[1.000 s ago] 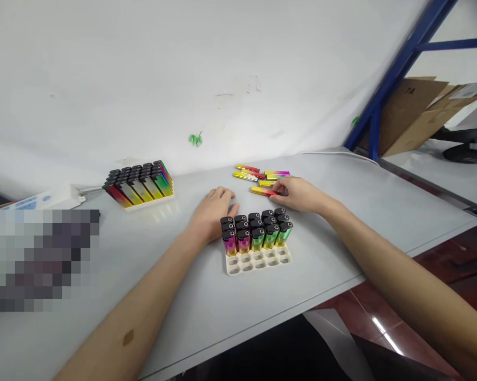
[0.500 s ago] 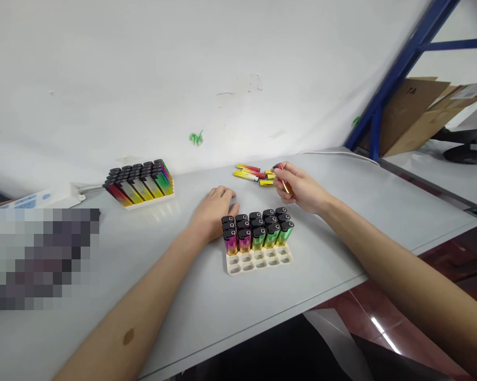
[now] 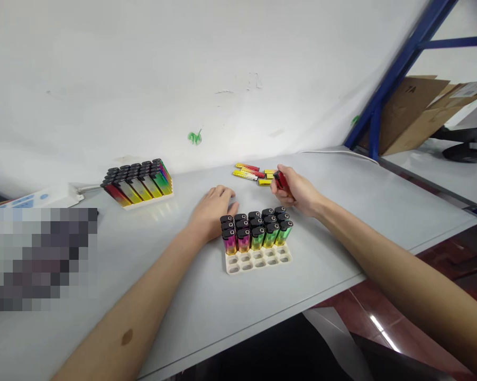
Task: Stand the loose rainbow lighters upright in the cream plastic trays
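Note:
My right hand (image 3: 297, 190) grips a red lighter (image 3: 280, 180) with a black top, held upright a little above the table. Just left of that hand lie several loose red and yellow lighters (image 3: 245, 174). My left hand (image 3: 214, 209) rests palm down, fingers stretched and holding nothing, behind the left corner of a white holed tray (image 3: 238, 269). In the tray's rear holes stand several purple and green lighters (image 3: 257, 238), tops up. Its two front rows of holes are bare. Whether my left hand touches the tray is hidden.
A second tray (image 3: 151, 202), packed with multicoloured lighters (image 3: 137, 185), stands at the left by the wall. Left of it are a white box (image 3: 52, 196) and a pixelated patch. A blue metal frame (image 3: 375, 129) and cardboard boxes (image 3: 411, 114) stand at the right.
The red lighter has turned in my right hand, so its broad red side and black top now show. That hand has shifted slightly. My left hand has stayed put.

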The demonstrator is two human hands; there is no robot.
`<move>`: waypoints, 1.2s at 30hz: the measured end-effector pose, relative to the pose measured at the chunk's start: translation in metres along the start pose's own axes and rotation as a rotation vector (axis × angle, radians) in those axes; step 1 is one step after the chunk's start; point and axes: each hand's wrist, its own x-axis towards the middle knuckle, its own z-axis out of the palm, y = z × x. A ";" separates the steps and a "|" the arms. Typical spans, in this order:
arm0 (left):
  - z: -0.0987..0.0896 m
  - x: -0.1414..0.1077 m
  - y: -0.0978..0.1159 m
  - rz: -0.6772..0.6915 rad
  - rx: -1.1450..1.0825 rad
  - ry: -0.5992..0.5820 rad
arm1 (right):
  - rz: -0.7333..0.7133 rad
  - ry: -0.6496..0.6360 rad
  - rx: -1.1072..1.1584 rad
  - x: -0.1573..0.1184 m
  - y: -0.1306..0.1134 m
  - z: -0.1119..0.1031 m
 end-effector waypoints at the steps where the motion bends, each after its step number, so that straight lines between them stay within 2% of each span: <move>1: 0.000 0.000 0.000 0.000 -0.002 0.002 | -0.029 0.001 0.008 0.000 0.000 0.000; 5: 0.002 0.001 -0.001 0.000 -0.008 0.002 | -0.117 -0.038 0.041 -0.002 0.000 0.003; 11: 0.002 0.002 -0.002 -0.003 -0.007 -0.003 | -0.066 -0.085 0.098 -0.006 -0.003 0.005; 19: 0.002 0.001 -0.002 -0.006 -0.013 -0.008 | 0.019 -0.006 0.083 -0.005 -0.006 0.003; 27: 0.000 0.001 0.000 -0.011 0.003 -0.016 | -0.012 0.032 0.056 -0.005 -0.006 0.006; 36: 0.000 0.001 0.000 -0.005 -0.009 -0.016 | 0.015 0.072 0.081 -0.003 -0.003 0.008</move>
